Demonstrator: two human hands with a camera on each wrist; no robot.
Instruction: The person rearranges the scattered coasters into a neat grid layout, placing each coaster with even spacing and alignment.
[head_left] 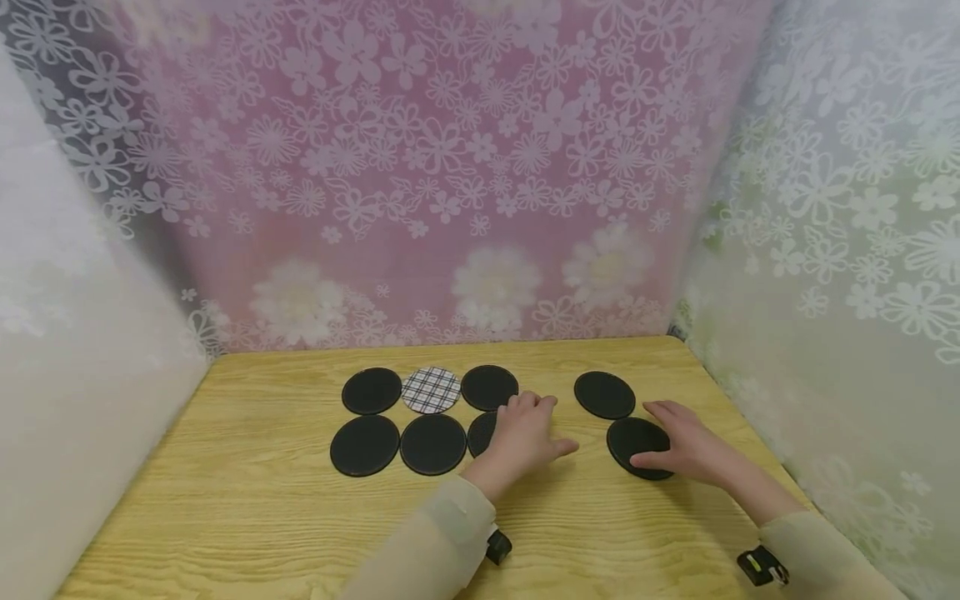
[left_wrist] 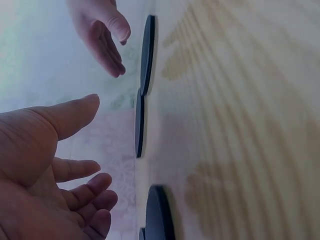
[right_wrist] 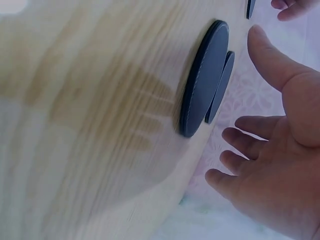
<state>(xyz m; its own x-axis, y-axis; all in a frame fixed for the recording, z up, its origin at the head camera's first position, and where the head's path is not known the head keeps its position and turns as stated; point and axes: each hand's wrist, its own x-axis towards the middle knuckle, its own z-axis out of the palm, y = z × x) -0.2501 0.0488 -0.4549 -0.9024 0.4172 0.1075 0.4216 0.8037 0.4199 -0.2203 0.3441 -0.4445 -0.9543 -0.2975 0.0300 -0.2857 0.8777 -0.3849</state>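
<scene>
My right hand (head_left: 693, 446) hovers just over a round black coaster (head_left: 624, 446) at the right, thumb and fingers spread and apart from it. That coaster shows stitching along its rim in the right wrist view. Touching its far side is another black coaster (head_left: 604, 395). My left hand (head_left: 522, 433) is held above the right end of the left group, its fingers loosely bent around nothing. Beneath it, a black coaster (head_left: 480, 429) is partly hidden. A plaid white-and-black coaster (head_left: 431, 390) lies in the far row between two black ones.
Two more black coasters, a left one (head_left: 364, 446) and a middle one (head_left: 432, 444), form the near row. Everything lies flat on a wood-grain table (head_left: 247, 500). Floral curtains (head_left: 450, 167) enclose the back and both sides.
</scene>
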